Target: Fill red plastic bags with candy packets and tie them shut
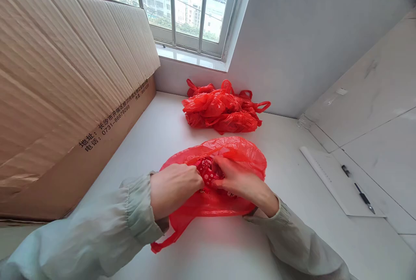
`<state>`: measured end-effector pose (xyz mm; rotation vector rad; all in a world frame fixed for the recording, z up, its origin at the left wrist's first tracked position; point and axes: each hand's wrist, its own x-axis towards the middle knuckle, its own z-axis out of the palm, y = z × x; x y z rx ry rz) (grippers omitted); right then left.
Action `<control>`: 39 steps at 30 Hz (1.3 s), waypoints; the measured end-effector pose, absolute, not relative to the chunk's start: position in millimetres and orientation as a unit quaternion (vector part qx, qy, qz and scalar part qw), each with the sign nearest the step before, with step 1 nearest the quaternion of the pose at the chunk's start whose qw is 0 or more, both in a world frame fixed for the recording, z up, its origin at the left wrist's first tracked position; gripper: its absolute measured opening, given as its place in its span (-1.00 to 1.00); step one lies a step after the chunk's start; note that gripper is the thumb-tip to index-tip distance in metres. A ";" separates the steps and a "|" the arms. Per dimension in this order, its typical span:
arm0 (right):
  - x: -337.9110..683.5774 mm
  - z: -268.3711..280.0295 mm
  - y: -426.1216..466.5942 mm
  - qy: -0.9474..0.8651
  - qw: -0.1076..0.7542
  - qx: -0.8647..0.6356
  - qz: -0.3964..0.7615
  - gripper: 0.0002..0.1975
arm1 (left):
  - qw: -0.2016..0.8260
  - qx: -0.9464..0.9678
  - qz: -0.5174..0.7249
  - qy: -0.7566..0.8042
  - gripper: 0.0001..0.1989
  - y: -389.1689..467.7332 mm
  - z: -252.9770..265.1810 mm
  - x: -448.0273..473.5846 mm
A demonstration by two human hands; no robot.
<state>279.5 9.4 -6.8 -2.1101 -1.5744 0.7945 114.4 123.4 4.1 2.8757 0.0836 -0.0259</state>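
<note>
A red plastic bag (221,208) lies on the white table with its mouth spread open towards me. Inside it shows a dark red packet (205,171) printed with white patterns and letters. My left hand (177,187) reaches into the bag from the left, its fingers curled closed at the packet's left edge; what they grip is partly hidden. On the other side, my right hand (238,182) is in the bag too, with thumb and forefinger bent together around the packet's right side. One bag handle hangs down at the lower left.
Several red plastic bags (224,109) lie bunched at the back by the wall. A large cardboard box (68,98) stands along the left. At the right are white paper (328,180), a black pen (364,197) and a clear bottle (325,106). A barred window (191,11) is behind.
</note>
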 end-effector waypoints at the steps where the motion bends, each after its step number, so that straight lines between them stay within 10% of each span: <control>1: 280.5 -6.1 9.3 -0.561 0.192 -0.753 0.286 -0.83 | 0.122 0.991 -0.036 0.039 -0.73 123.2 9.8 116.2; 23: 286.7 37.9 -2.7 -0.566 0.396 -0.655 0.305 -0.95 | 0.248 0.950 0.136 0.136 -0.77 120.2 39.1 134.4; 39: 303.3 63.0 -17.3 -0.554 0.296 -0.674 0.389 -0.74 | 0.166 0.954 0.232 0.094 -0.69 111.0 38.8 131.0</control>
